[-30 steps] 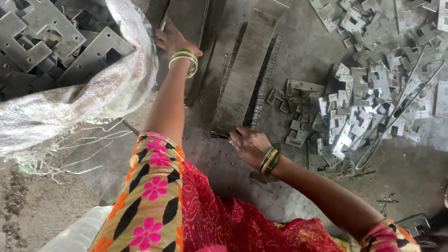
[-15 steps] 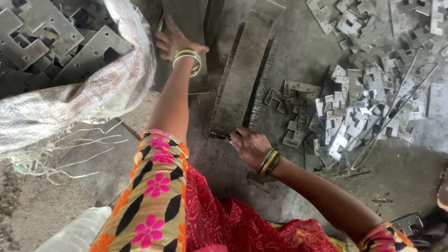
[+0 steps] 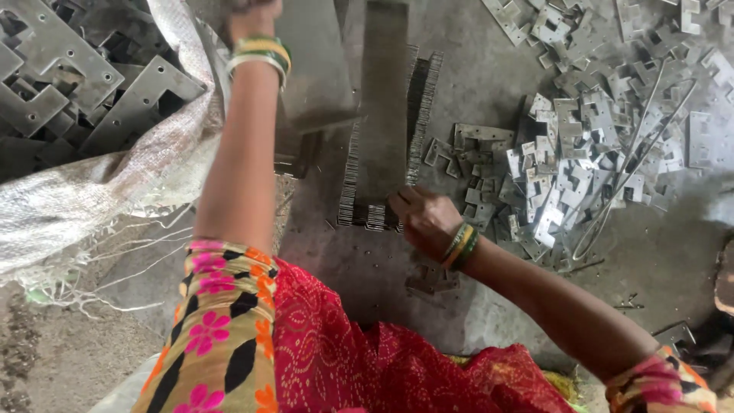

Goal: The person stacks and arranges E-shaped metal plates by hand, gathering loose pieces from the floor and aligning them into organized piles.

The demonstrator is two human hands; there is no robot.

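Observation:
A long row of thin metal plates (image 3: 382, 130) stands on edge on the grey floor, running away from me. My right hand (image 3: 424, 218), with bangles at the wrist, curls its fingers around the near end of that row. My left arm stretches up the left side of a second, darker flat stack (image 3: 317, 69). Only the heel of my left hand (image 3: 251, 9) shows at the top edge, and its fingers are cut off. A red and floral garment covers my lap at the bottom.
At the left a white woven sack (image 3: 99, 191) holds large notched metal brackets (image 3: 53, 76). A heap of small cut brackets (image 3: 566, 168) and thin metal rods (image 3: 634, 176) lies at the right. A loose small piece (image 3: 432, 279) sits under my right wrist.
My left hand has reached farther away until it is nearly out of view. My right hand stays at the near end of the plate row. The view has drawn closer.

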